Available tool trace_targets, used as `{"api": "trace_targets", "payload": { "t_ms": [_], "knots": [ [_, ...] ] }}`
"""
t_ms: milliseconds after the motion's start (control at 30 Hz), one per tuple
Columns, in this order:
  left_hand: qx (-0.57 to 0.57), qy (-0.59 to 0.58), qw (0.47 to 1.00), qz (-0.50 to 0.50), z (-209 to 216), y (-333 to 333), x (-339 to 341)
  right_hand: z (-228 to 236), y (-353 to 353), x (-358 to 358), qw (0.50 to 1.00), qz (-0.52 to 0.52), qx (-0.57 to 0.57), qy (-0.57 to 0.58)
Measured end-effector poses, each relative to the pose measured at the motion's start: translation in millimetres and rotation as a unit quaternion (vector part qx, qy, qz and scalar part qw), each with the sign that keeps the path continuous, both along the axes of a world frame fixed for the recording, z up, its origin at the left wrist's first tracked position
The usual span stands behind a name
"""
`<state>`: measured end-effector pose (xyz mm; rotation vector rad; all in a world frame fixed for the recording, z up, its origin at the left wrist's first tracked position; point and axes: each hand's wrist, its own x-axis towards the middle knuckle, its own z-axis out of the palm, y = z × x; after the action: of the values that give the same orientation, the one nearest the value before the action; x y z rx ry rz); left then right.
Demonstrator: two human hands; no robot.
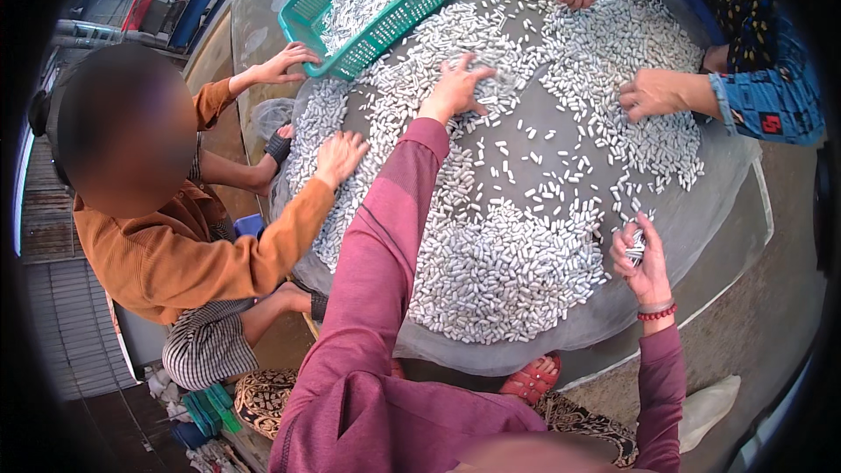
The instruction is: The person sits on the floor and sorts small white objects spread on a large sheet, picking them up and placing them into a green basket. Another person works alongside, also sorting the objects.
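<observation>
Small silvery-white cylindrical pieces lie in broad heaps on a grey mesh sheet. My left hand reaches far over them, fingers spread, just at the far heap by the green basket; it holds nothing that I can see, and the fingertips are slightly blurred. On the right, my right hand is raised near the sheet's edge with its palm up. Its fingers curl around several of the white pieces. A red bead bracelet circles that wrist.
A green plastic basket holding more pieces stands at the far edge. To the left, a person in an orange-brown top touches the basket and the heap. Opposite right, another person's hands work in the pieces. A red sandal shows below the sheet.
</observation>
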<state>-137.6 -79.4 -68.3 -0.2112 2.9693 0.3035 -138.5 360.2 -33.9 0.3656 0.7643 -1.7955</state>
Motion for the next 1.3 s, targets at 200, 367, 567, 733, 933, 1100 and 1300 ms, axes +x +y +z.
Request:
{"api": "trace_targets", "payload": {
  "t_ms": [200, 367, 567, 733, 933, 1100, 1300],
  "knots": [
    [0.059, 0.041, 0.996, -0.044, -9, 110, 40, 12, -24, 7, 0.997, 0.037, 0.006, 0.063],
    [0.063, 0.076, 0.995, -0.027, -13, 194, 100, 26, -39, 19, 0.962, 0.140, 0.106, 0.208],
    [0.276, -0.008, 0.960, 0.036, 14, 196, 145, 10, -37, 10, 0.877, 0.159, 0.240, 0.384],
    [0.682, -0.111, 0.691, 0.213, 72, 168, 186, -10, -50, 14, 0.736, 0.204, 0.247, 0.597],
    [0.745, -0.147, 0.597, 0.259, 112, 151, 213, -34, -103, 20, 0.338, 0.344, 0.345, 0.806],
    [0.785, -0.114, 0.558, 0.243, 121, 141, 223, -52, -96, 27, 0.265, 0.322, 0.307, 0.855],
    [0.770, -0.110, 0.573, 0.258, 95, 132, 228, -11, -91, 34, 0.727, 0.321, 0.268, 0.544]
  ]
}}
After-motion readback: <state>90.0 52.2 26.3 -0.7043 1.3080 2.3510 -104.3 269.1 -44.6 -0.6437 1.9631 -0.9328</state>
